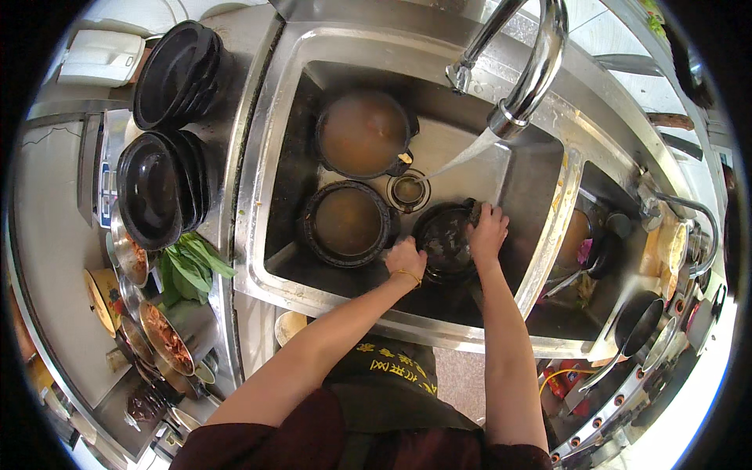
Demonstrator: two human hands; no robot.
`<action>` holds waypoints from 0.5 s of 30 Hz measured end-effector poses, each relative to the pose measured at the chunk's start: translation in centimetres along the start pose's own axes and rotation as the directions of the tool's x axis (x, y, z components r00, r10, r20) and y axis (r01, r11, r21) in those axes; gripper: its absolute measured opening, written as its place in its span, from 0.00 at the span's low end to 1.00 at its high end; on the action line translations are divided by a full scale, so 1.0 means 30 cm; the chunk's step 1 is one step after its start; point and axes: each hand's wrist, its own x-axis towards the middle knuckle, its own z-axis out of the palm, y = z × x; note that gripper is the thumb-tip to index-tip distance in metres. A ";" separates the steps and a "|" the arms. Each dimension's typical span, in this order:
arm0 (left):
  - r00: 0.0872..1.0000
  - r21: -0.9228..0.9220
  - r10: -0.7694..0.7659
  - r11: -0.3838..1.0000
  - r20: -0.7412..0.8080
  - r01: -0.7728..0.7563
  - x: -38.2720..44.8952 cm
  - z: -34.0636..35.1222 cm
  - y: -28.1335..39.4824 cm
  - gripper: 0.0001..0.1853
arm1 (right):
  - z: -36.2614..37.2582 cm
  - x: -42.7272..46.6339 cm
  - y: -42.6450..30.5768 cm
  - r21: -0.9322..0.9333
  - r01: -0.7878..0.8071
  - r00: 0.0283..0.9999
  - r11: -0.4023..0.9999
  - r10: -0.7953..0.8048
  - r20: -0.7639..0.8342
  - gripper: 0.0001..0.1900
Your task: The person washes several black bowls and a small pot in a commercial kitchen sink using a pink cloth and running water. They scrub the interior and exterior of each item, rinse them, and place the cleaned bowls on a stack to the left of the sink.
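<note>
A black pot point(445, 235) sits low in the stainless steel sink point(470, 132), its dark surface wet. My left hand point(406, 259), with a thin yellow band at the wrist, is curled at the pot's left rim. At its right edge my right hand point(489, 232) grips the rim. A dark, rough piece shows by those fingers; I cannot tell whether it is a handle or a scouring pad. Two more black pots, one farther back point(364, 135) and one to the left point(348, 223), hold cloudy brownish water. Water runs from the faucet point(510, 117) onto the drain strainer point(408, 189).
Stacks of black oval dishes point(154, 191) stand on the left counter beside green leaves point(191, 267) and a metal bowl of reddish food point(167, 338). A second basin on the right holds a dark pan point(605, 252). A wok point(639, 322) rests farther right.
</note>
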 end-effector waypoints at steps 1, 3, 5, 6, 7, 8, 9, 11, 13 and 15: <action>0.999 -0.018 -0.003 1.000 0.039 0.003 -0.004 0.004 0.001 0.13 | 0.001 0.007 0.013 0.019 0.009 0.999 1.000 -0.010 0.049 0.28; 0.996 -0.022 -0.001 1.000 0.090 0.003 0.000 0.011 0.006 0.14 | -0.002 0.021 0.039 0.078 0.050 0.993 0.996 -0.058 0.103 0.30; 0.969 -0.089 -0.026 0.995 0.245 0.050 0.016 0.014 0.021 0.18 | -0.016 0.037 0.041 0.084 0.074 0.977 0.994 -0.089 0.195 0.29; 0.929 -0.145 -0.045 0.984 0.368 0.105 0.030 0.012 0.032 0.21 | -0.031 0.047 0.031 0.071 0.065 0.969 0.995 -0.080 0.236 0.29; 0.846 -0.192 -0.107 0.952 0.523 0.239 0.038 0.008 0.041 0.22 | -0.054 0.056 0.018 0.120 0.095 0.965 0.988 -0.121 0.234 0.27; 0.744 -0.197 -0.168 0.906 0.646 0.376 0.048 0.002 0.051 0.24 | -0.084 0.061 -0.002 0.149 0.102 0.962 0.983 -0.136 0.237 0.26; 0.738 -0.158 -0.141 0.934 0.660 0.321 0.049 -0.006 0.057 0.23 | -0.123 0.067 -0.017 0.144 0.057 0.953 0.988 -0.097 0.286 0.25; 0.752 -0.130 -0.115 0.957 0.649 0.259 0.042 -0.022 0.066 0.19 | -0.215 0.057 -0.050 0.221 0.175 0.976 0.960 -0.199 0.093 0.24; 0.703 -0.265 -0.141 0.861 0.697 0.435 0.018 -0.040 0.066 0.14 | -0.331 0.041 -0.031 0.290 0.269 0.963 0.919 -0.245 -0.114 0.22; 0.642 -0.342 -0.186 0.719 0.744 0.605 -0.019 -0.066 0.054 0.12 | -0.448 -0.010 0.045 0.317 0.343 0.931 0.884 -0.276 -0.239 0.21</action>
